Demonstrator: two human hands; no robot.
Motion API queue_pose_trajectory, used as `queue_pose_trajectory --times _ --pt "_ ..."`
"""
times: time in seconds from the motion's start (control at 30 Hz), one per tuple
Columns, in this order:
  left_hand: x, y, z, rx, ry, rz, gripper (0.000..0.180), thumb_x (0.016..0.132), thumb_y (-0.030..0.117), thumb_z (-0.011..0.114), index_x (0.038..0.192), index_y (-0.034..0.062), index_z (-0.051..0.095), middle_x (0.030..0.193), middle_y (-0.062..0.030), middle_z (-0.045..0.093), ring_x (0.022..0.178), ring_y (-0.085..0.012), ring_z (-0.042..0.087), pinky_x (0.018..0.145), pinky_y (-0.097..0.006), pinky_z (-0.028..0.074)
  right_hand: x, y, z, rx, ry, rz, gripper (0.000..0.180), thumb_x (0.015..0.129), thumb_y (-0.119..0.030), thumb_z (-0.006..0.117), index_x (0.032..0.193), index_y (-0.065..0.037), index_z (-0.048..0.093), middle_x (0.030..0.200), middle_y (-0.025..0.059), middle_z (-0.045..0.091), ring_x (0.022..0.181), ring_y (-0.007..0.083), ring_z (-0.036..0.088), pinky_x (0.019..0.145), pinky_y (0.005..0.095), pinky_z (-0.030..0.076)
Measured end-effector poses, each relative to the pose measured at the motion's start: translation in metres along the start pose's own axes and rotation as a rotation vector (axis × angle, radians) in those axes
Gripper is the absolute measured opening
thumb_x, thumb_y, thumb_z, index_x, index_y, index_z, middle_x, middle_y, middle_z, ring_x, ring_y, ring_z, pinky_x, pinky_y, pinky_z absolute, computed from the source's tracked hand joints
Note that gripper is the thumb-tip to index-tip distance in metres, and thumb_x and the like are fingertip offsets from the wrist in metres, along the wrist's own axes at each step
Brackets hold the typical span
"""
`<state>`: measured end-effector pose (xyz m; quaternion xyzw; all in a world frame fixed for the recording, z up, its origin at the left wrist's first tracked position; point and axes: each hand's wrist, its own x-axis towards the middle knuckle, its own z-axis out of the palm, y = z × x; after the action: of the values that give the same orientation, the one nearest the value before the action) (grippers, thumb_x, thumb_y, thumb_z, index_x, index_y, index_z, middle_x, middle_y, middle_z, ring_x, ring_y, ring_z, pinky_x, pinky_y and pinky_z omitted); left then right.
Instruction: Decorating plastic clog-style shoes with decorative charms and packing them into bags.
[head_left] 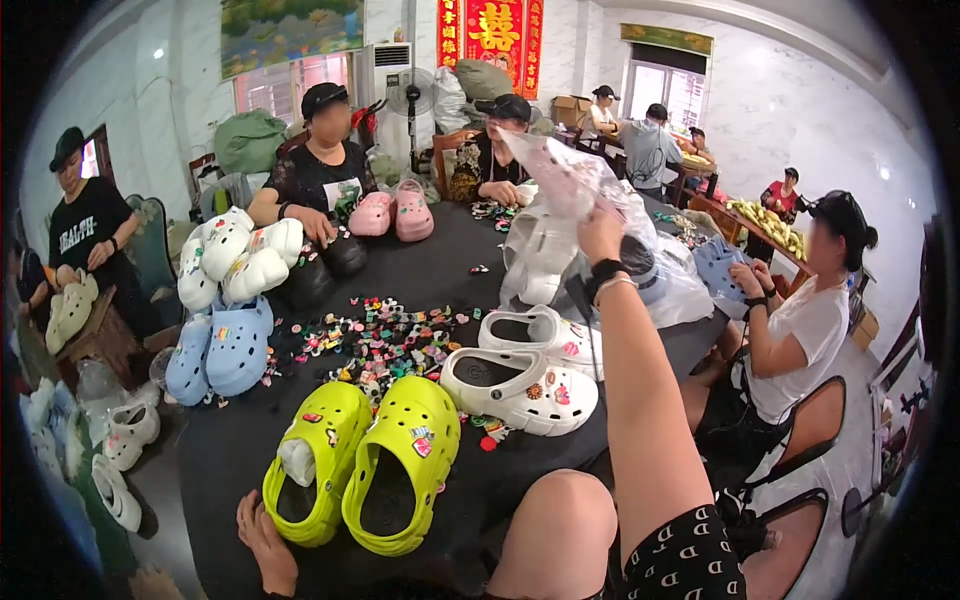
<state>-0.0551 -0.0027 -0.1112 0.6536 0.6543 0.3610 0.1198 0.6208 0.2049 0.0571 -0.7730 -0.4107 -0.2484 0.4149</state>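
Observation:
My right arm reaches far over the table, and my right hand [603, 238] is closed on a clear plastic bag [560, 170], lifting part of it. Under the plastic are white clogs [538, 250] and a dark-and-grey clog [640, 268]. My left hand [266, 548] lies by the near table edge with fingers extended, close to the heel of a lime-green clog [322, 425]; whether it touches is unclear. A second lime-green clog [408, 450] stands beside it; both carry charms. To their right sits a pair of white clogs [520, 390] with charms.
Loose colourful charms [385, 340] are heaped mid-table. Blue clogs [238, 345], stacked white clogs [240, 250] and pink clogs [412, 212] stand on the black tabletop [230, 450]. Several co-workers sit around; one at the right handles a blue clog [718, 268]. Chairs [810, 430] stand at right.

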Motion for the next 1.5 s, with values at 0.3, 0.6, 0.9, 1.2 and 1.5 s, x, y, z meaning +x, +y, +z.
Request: queue_pose_trajectory --times 0.3,0.6,0.9,1.2,1.5 --pt "0.0 0.009 -0.009 -0.014 -0.013 0.017 0.041 0.103 0.027 0.034 0.116 -0.0016 0.059 0.135 -0.0131 0.049 0.134 -0.0324 0.035 0.111 -0.046 0.02 -0.012 0.054 -0.059 0.14 -0.336 0.308 0.043 0.083 -0.041 0.071 0.085 0.002 0.066 0.073 0.0105 0.067 0.054 0.0163 0.066 0.045 0.0302 0.053" --pt "-0.001 0.003 -0.006 -0.051 0.028 0.065 0.033 0.099 0.022 0.043 0.115 -0.0009 0.061 0.131 -0.013 0.052 0.132 -0.0308 0.037 0.11 -0.045 0.022 -0.025 0.032 -0.077 0.232 -0.391 0.222 0.035 0.086 -0.032 0.07 0.092 0.002 0.063 0.073 0.0085 0.064 0.055 0.0174 0.065 0.045 0.0301 0.052" --pt "-0.001 0.019 -0.012 -0.065 0.046 0.09 0.031 0.098 0.018 0.046 0.121 -0.0005 0.057 0.133 -0.0145 0.05 0.131 -0.0328 0.039 0.11 -0.045 0.025 -0.075 -0.029 -0.109 -0.06 0.122 -0.611 0.042 0.079 -0.016 0.074 0.114 0.0 0.058 0.111 0.0193 0.061 0.086 0.0272 0.067 0.073 0.0377 0.053" --pt "0.013 0.133 -0.046 -0.007 0.03 0.575 0.036 0.085 0.02 0.068 0.111 -0.0024 0.055 0.104 -0.0199 0.061 0.095 -0.0387 0.056 0.086 -0.047 0.044 -0.229 -0.153 -0.134 0.393 -1.02 -0.65 0.048 0.084 -0.025 0.072 0.121 0.001 0.057 0.11 0.0198 0.065 0.082 0.0257 0.068 0.073 0.0363 0.054" --pt "0.039 0.145 -0.003 0.178 -0.088 0.587 0.058 0.075 0.044 0.077 0.1 -0.006 0.061 0.1 -0.0259 0.053 0.09 -0.0396 0.059 0.078 -0.046 0.048 -0.247 -0.162 -0.1 0.307 -1.057 -0.632 0.071 0.084 -0.044 0.071 0.134 -0.001 0.046 0.124 0.0297 0.051 0.109 0.0437 0.057 0.093 0.0441 0.048"
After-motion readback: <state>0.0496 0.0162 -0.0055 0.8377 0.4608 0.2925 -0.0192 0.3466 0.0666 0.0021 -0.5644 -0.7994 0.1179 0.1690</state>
